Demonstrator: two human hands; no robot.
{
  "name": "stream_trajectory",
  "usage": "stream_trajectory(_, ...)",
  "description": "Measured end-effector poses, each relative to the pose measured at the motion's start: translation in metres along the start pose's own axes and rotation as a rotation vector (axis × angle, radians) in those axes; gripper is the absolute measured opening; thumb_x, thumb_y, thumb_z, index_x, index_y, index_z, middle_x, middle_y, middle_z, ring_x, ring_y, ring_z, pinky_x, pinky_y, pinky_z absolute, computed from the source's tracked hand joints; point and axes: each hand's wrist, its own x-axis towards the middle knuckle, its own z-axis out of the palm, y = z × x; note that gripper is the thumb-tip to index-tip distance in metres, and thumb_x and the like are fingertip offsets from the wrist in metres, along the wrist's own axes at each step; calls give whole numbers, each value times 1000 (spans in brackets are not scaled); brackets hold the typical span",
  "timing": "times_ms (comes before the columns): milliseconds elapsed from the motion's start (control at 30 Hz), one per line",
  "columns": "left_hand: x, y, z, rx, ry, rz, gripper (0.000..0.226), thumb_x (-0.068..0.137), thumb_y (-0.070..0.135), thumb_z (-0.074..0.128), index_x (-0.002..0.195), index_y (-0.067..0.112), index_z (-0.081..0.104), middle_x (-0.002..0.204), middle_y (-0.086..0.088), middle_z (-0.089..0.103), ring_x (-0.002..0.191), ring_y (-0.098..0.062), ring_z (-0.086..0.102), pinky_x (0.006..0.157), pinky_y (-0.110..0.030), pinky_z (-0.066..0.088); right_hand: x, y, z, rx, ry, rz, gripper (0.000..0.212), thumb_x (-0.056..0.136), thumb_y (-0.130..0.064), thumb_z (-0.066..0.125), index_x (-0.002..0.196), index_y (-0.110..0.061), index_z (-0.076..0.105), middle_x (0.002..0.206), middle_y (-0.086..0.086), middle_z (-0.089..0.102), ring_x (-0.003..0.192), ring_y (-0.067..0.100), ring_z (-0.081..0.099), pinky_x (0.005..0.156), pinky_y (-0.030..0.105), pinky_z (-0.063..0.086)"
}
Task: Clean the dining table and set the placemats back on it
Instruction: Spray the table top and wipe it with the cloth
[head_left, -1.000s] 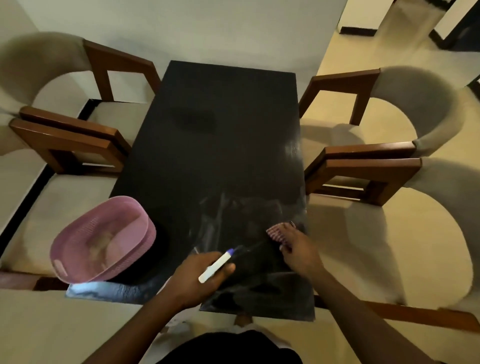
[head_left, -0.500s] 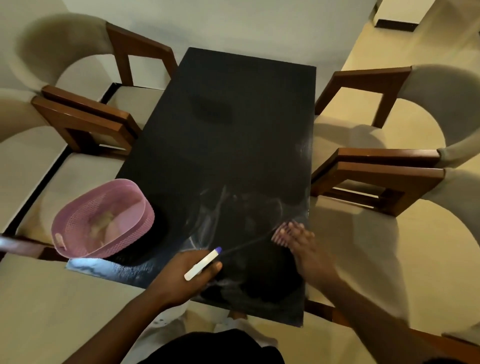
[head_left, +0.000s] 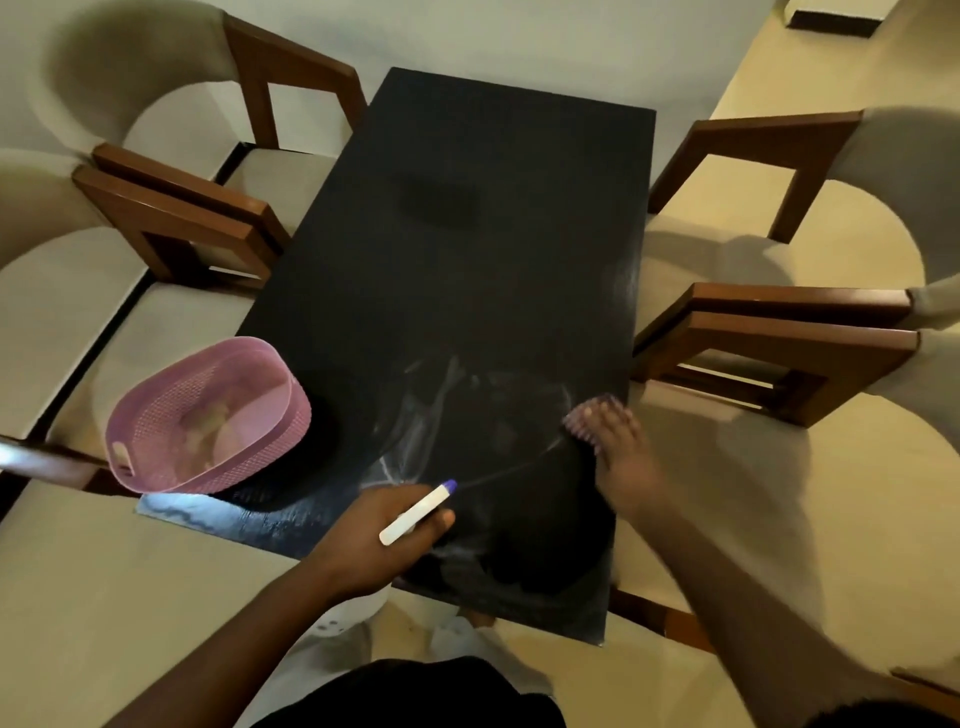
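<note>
A long black counter (head_left: 467, 234) sits in the middle, with brown and cream chairs (head_left: 182, 208) on both sides. A pink basket (head_left: 291, 410) with little holes in its wall stands on the near left corner of the counter. Something pale lies at the bottom of the basket, but it is too blurry to tell what it is.

The left hand (head_left: 379, 540) has its fingers curled around a white sprayer (head_left: 415, 514) with a purple tip. The tip points out over the counter. The right hand (head_left: 621, 457) lies flat with straight fingers on a pink cloth (head_left: 584, 415), pressing it down near the right edge of the counter. The two hands are apart. Pale wet streaks shine on the black top between the basket and the cloth.
</note>
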Motion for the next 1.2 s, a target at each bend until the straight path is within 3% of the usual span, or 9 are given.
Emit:
stream_trajectory(133, 12, 5, 3, -21, -8, -24, 33, 101, 39, 63, 74, 20, 62, 65, 5, 62, 60, -12, 59, 59, -26, 46, -152, -22, 67, -32, -7, -122, 82, 99, -13, 49, 161, -50, 11, 172, -18, -3, 160, 14, -11, 130, 42, -2)
stream_trajectory(267, 21, 4, 3, -68, -28, -14, 33, 102, 40, 62, 77, 18, 63, 66, 0, 63, 61, -14, 60, 61, -30, 48, -231, 0, 102, -229, -146, -340, 83, 92, -34, 49, 166, -30, 11, 161, 2, 43, 160, 28, 4, 126, 46, 4)
stream_trajectory(367, 22, 3, 4, -58, -25, 0, 34, 102, 37, 63, 76, 16, 62, 66, -3, 62, 60, -13, 58, 60, -32, 47, -218, 9, 92, -265, -209, -357, 85, 89, -34, 55, 164, -37, 14, 164, -7, 37, 159, 24, 11, 126, 40, 5)
stream_trajectory(500, 17, 1, 0, -67, 15, -27, 33, 101, 38, 63, 78, 15, 64, 68, -4, 64, 61, -17, 61, 60, -33, 48, -165, -11, 48, -51, -145, -204, 67, 106, -32, 43, 159, -52, 6, 166, -25, -11, 158, 9, -13, 129, 34, -5)
stream_trajectory(600, 11, 0, -4, -77, 55, -49, 32, 101, 38, 63, 79, 15, 66, 69, -5, 67, 63, -21, 64, 61, -40, 50, -86, -19, 25, -67, -31, -81, 59, 107, -32, 42, 162, -41, 21, 170, -16, 5, 160, 17, 1, 129, 40, 6)
stream_trajectory(833, -2, 1, -13, -94, 118, -65, 38, 95, 48, 63, 81, 13, 67, 70, -9, 67, 66, -31, 66, 63, -48, 52, 68, -55, -1, -101, -141, -1, 58, 107, -27, 40, 163, -28, 27, 173, -3, 14, 160, 23, 5, 130, 44, 4)
stream_trajectory(967, -6, -2, -16, -111, 135, -72, 33, 97, 44, 65, 81, 16, 68, 67, -6, 66, 62, -29, 65, 58, -43, 51, 31, -90, 35, -114, -152, -251, 60, 99, -24, 42, 159, -26, 38, 171, 2, 24, 159, 27, 15, 129, 48, 11)
stream_trajectory(1133, -3, -10, -17, -99, 129, -72, 31, 100, 37, 65, 78, 14, 65, 66, -8, 64, 63, -32, 63, 59, -45, 50, -102, -107, 78, -89, -343, -489, 62, 102, -37, 40, 162, -41, 24, 173, -10, 7, 160, 17, -8, 124, 38, -21)
stream_trajectory(1200, -4, -13, -18, -103, 132, -66, 34, 99, 41, 64, 78, 15, 65, 66, -7, 64, 62, -30, 63, 57, -39, 48, -145, -85, 80, -114, -441, -560, 60, 104, -44, 35, 161, -50, 16, 172, -16, 6, 158, 16, -10, 125, 39, -20)
